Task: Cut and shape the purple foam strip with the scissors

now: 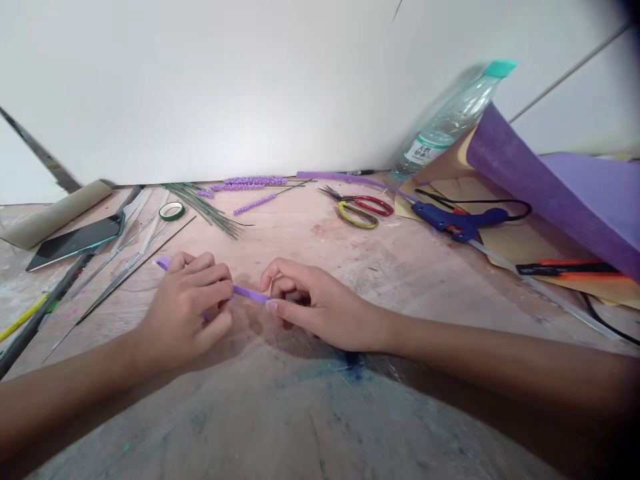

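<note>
A narrow purple paper strip [251, 294] stretches between my two hands, just above the table. My left hand [193, 303] is closed on it, and one end of the strip pokes out beyond the knuckles at the upper left. The thumb and index finger of my right hand [315, 300] pinch the strip's other end. Part of the strip is hidden inside my left fingers. Beyond my hands lie several purple flower stems [255, 203] and a bundle of green wires [213, 212].
Scissors [357, 208] with red and yellow handles lie ahead. At right are a blue glue gun [457, 220], purple paper [545, 193], an orange cutter [570, 269] and a leaning bottle [445, 130]. Green tape [171, 211], a phone [77, 240] and a cardboard tube [60, 212] are at left.
</note>
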The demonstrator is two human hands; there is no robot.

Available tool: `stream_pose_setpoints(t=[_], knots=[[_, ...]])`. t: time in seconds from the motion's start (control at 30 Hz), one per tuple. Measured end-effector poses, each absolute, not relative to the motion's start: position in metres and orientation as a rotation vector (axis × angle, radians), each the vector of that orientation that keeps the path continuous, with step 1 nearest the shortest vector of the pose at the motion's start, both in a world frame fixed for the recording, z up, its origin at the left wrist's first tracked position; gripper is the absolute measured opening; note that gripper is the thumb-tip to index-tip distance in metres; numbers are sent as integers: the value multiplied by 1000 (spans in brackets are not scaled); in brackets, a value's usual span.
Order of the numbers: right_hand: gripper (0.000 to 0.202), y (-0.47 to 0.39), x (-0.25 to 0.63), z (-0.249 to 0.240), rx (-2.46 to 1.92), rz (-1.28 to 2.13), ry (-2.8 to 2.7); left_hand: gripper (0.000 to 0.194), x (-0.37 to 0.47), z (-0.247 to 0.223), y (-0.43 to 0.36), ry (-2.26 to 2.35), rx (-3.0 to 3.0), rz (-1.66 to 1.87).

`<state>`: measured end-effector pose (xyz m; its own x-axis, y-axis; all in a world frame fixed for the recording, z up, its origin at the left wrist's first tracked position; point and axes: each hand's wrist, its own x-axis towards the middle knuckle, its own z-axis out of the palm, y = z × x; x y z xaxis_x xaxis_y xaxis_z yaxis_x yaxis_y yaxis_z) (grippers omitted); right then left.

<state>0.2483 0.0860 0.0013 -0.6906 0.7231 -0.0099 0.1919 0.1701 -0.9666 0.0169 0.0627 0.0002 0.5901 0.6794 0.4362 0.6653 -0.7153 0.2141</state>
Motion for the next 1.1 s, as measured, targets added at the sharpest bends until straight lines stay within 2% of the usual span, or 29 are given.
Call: stream_pose_setpoints(t=[0.17, 0.33, 0.53, 0.6, 0.7, 0.83, 0.97, 1.1], knots=[[2, 85, 249, -6, -848, 1523, -1985, 19, 16, 1, 64, 1233, 2748, 816], [11, 84, 247, -6, -838, 1528, -2044, 11, 26, -2, 59, 1099, 2889, 964], [14, 74, 247, 2, -813, 1480, -2178, 11, 24, 3, 54, 969, 3071, 1088], [15, 70, 246, 1, -775, 1559, -2165, 11, 21, 5, 52, 878, 3162, 1070], [7, 65, 244, -1, -750, 1782, -1975, 13, 17, 5, 51, 758, 3254, 1038], [13, 65, 243, -3, -792, 1962, -1784, 10, 16, 0, 52, 727, 3265, 986], [8, 68, 245, -3, -737, 2030, -1757, 19, 16, -4, 54, 690, 3187, 970], [4, 69, 247, -2, -714, 1992, -1774, 9, 18, -3, 54, 646, 3124, 966]])
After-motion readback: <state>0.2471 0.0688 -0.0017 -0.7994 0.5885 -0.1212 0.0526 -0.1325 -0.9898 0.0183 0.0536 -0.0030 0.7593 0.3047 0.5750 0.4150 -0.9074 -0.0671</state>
